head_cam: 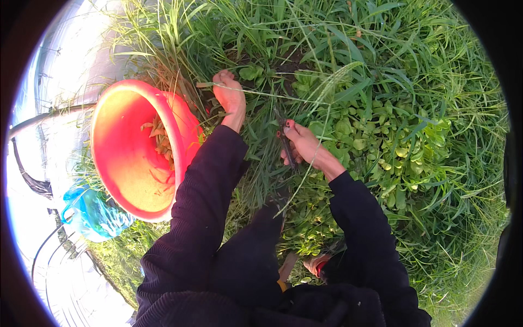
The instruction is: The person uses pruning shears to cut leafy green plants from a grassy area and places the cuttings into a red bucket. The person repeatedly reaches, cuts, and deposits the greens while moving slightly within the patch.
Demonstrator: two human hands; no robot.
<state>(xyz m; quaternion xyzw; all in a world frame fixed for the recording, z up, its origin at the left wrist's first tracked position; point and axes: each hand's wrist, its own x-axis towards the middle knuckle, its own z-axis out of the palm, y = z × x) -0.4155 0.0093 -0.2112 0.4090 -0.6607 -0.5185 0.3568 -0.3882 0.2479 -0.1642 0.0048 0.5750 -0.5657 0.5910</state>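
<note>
My right hand (304,145) is closed on a dark hand tool (284,137) with red parts, which looks like pruning shears; its narrow end points up over the grass. To the upper left, my left hand (229,93) is bent with curled fingers beside a thin grass stalk; whether it grips the stalk cannot be told. A small leafy green plant (251,72) grows just right of its fingers. Left of my left forearm, a red plastic tub (118,171) lies tilted with its mouth towards me, and brownish leaves (160,141) rest inside it.
Low broad-leaved plants (380,139) grow densely to the right among tall grass (441,81). A blue translucent plastic bag (96,214) lies below the tub. Along the left runs pale plastic sheeting (69,143) with a dark pipe (45,118) across it. Long grass stalks cross before my hands.
</note>
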